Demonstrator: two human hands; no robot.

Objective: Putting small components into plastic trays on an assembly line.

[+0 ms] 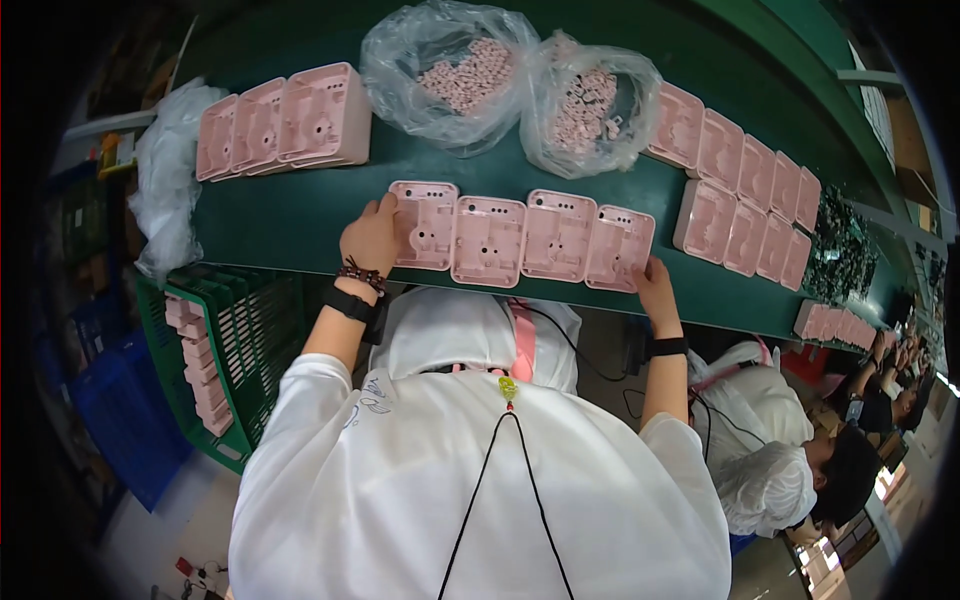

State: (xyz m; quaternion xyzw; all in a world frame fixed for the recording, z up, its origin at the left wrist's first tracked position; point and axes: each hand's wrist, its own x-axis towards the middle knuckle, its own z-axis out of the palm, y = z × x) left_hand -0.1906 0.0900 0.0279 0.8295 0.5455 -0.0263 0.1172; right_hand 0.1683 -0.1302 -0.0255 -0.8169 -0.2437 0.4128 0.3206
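Observation:
Several open pink plastic housings stand side by side in a row on the green table in front of me. My left hand [370, 240] is at the outer edge of the leftmost housing [425, 225], fingers bent around its side. At the other end, my right hand [656, 296] grips the lower right corner of the rightmost housing [618, 250], with part of its fingers hidden. Between them sit two more housings, one [488, 243] slightly nearer to me and one [558, 237] slightly farther. Their inner sides face up, showing moulded ribs and dark holes.
Two clear plastic bags [385, 50] [540, 140] of small pink parts stand behind the row. Stacked housings [322, 110] are at far left, more [715, 220] at right. A green crate [235, 350] stands left below the table edge. A co-worker [765, 440] sits at right.

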